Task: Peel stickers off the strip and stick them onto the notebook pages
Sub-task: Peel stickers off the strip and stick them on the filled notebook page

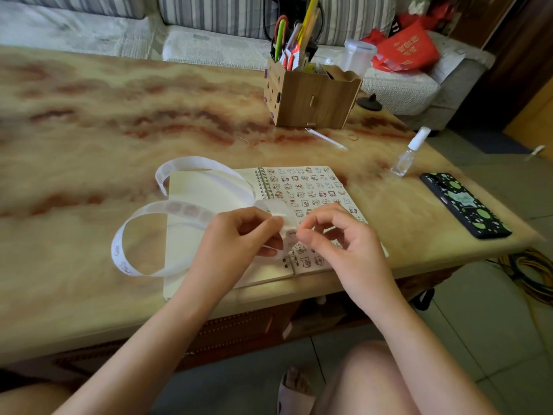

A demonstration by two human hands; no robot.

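Head view: one white strip [179,208] curls in two loops over the left-centre of the frame, its near end held above the notebook [206,244] at centre. The left hand [236,235] pinches that end between thumb and curled fingers. The right hand [338,235] has thumb and forefinger drawn narrow on a sticker [289,234] at the strip's tip, other fingers loosely curled; whether the sticker is already free of the backing I cannot tell.

One notebook lies open at two pages. The right page [308,187] is nearly full of small stickers in close rows, too many to count surely. The left page is bare, so by my reckoning the task is well along on one page, with the other still to fill. Faint shapes show through the strip, so stickers remain on it.

Farther out on the table [89,115]: one box [311,97] of pens and scissors at upper centre, one clear pen [326,138] just below it, one bottle [408,154] and one phone [466,205] at the right edge
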